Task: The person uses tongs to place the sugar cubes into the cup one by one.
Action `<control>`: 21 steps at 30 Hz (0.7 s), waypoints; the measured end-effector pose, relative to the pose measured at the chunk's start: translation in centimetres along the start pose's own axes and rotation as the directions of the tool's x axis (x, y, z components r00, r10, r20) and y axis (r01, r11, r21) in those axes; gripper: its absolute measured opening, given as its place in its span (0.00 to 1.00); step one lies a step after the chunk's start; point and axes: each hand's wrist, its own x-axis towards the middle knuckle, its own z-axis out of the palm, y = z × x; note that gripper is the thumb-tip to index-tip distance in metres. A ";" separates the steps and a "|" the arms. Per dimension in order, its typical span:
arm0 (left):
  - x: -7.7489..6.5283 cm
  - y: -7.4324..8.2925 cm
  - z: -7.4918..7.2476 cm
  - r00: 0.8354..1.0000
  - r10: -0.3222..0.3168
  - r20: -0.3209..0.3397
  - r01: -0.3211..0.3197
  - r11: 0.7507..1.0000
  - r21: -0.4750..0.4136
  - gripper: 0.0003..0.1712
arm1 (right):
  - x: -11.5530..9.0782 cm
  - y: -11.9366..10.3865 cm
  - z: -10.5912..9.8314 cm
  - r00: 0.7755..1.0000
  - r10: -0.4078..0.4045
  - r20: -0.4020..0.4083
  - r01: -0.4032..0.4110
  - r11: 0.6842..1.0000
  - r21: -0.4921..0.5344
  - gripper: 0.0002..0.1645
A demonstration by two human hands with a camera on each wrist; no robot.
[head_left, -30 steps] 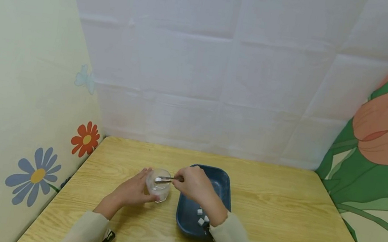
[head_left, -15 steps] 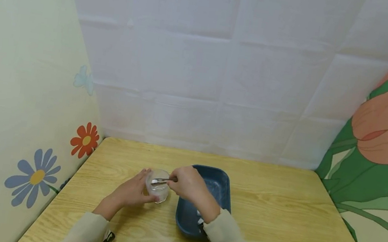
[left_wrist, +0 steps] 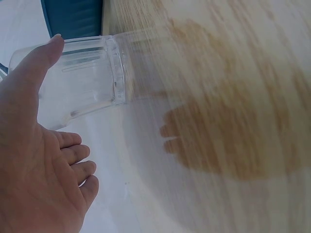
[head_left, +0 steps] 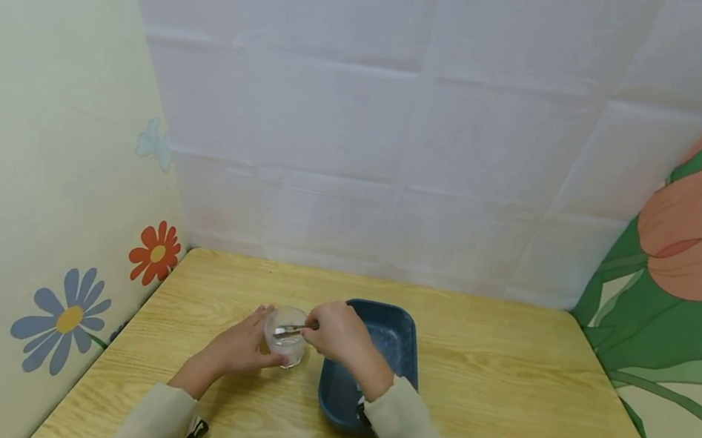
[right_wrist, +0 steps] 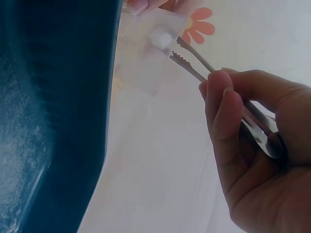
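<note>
In the head view, my left hand [head_left: 242, 346] holds a clear glass [head_left: 292, 353] on the table, its thumb along the near side. The left wrist view shows the thumb lying over the glass wall [left_wrist: 87, 77], while the other fingers sit bent near its rim. My right hand [head_left: 341, 334] pinches small metal tongs [head_left: 290, 330], whose tips reach into the glass mouth. From the right wrist, the serrated tips of the tongs [right_wrist: 187, 60] stand apart, close to a white lump [right_wrist: 163, 39] at the glass.
A dark blue tray [head_left: 336, 396] lies under my right forearm, its right part hidden by the sleeve. A bit of white [head_left: 361, 400] shows in it beside the cuff. A black clip-like piece [head_left: 197, 432] is by my left sleeve. Cloth walls close off the table's back and sides.
My right hand has moved a little left, taking the tongs' tips farther into the glass. Its sleeve now covers most of the white cubes in the tray. My left hand stays on the glass.
</note>
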 end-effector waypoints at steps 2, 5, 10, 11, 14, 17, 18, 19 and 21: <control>0.0 0.0 0.0 1.000 -0.002 0.000 0.002 1.000 -0.002 0.64 | 0.1 0.1 0.2 1.000 0.002 0.004 -0.001 1.000 -0.013 0.07; 0.0 0.0 0.1 1.000 -0.003 0.002 0.003 1.000 -0.001 0.63 | 0.3 0.1 0.4 1.000 0.011 0.018 -0.011 1.000 -0.016 0.07; 0.0 0.0 0.1 1.000 0.007 -0.005 -0.007 1.000 0.000 0.63 | 0.5 0.2 0.6 0.999 0.032 0.039 -0.032 0.999 -0.012 0.07; 0.0 0.0 0.1 1.000 0.008 -0.006 -0.008 1.000 0.002 0.63 | 0.5 0.2 0.6 0.999 0.033 0.040 -0.033 0.999 -0.013 0.07; 0.0 -0.1 0.1 1.000 0.012 -0.007 -0.012 1.000 0.010 0.63 | 0.4 0.1 0.6 0.999 0.033 0.042 -0.033 0.999 -0.014 0.08; 0.0 -0.1 0.1 1.000 0.014 -0.004 -0.014 1.000 0.010 0.63 | 0.4 0.0 0.6 0.999 0.025 0.041 -0.024 0.999 -0.023 0.08; 0.0 -0.1 0.1 1.000 0.015 -0.004 -0.015 1.000 0.009 0.63 | 0.4 0.0 0.6 0.999 0.023 0.042 -0.022 0.999 -0.026 0.08; 0.0 -0.1 0.1 1.000 0.016 -0.005 -0.016 1.000 0.006 0.63 | 0.4 -0.1 0.7 0.999 0.020 0.043 -0.019 0.999 -0.030 0.08; 0.0 -0.1 0.1 1.000 0.016 -0.003 -0.016 1.000 0.005 0.63 | 0.5 -0.1 0.7 0.999 0.015 0.044 -0.013 0.999 -0.040 0.08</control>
